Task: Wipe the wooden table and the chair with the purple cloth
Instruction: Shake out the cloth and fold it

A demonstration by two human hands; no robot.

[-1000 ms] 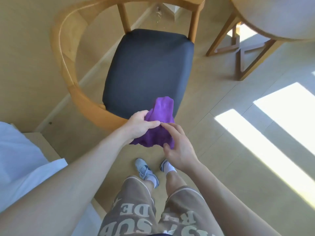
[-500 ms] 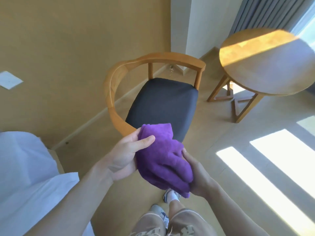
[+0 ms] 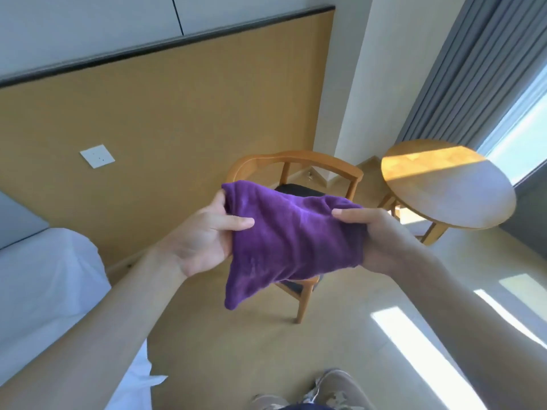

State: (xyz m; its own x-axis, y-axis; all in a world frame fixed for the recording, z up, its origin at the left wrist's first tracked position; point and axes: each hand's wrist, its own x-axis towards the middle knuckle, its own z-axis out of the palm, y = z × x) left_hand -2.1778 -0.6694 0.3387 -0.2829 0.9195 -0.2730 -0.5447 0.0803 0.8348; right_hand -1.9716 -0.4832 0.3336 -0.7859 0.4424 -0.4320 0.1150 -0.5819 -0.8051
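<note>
The purple cloth (image 3: 293, 238) is stretched out in the air between my two hands, in front of the chair. My left hand (image 3: 204, 238) grips its left edge, thumb laid across the front. My right hand (image 3: 381, 238) grips the right edge, thumb on top. One corner of the cloth hangs down at the lower left. Behind it stands the wooden chair (image 3: 313, 165) with a curved backrest and dark seat, mostly hidden by the cloth. The round wooden table (image 3: 450, 187) stands to the right, partly sunlit.
A bed with white sheets (image 3: 44, 285) lies at the left. A tan wall panel with a white switch plate (image 3: 97, 155) is behind the chair. Grey curtains (image 3: 479, 69) and a window are at the right. My feet (image 3: 325, 392) show at the bottom edge.
The view has tilted up from the chair seat toward the room. The cloth, bunched between my hands before, has been lifted and spread wide, with my hands moved apart.
</note>
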